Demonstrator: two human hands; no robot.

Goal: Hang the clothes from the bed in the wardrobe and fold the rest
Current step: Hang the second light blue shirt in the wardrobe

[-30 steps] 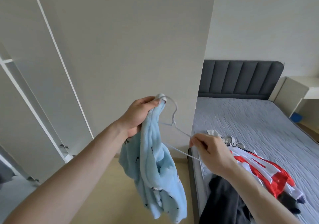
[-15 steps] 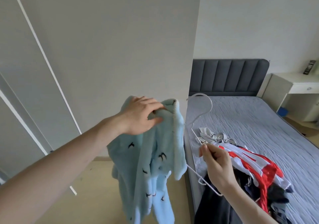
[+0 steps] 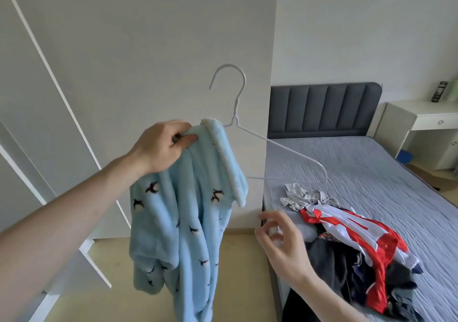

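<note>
Left hand pinches the collar of a light blue fleece garment with a bird print, one shoulder already on the white wire hanger. The garment hangs at center frame, hanger hook up at 12 o'clock. Right hand, at 5 o'clock, has its fingers spread and holds nothing. The fleece looks soft, floppy, fairly light and likely to slide off thin wire; best taken at the free collar edge. The clothes pile waits on the bed at 4 o'clock.
</note>
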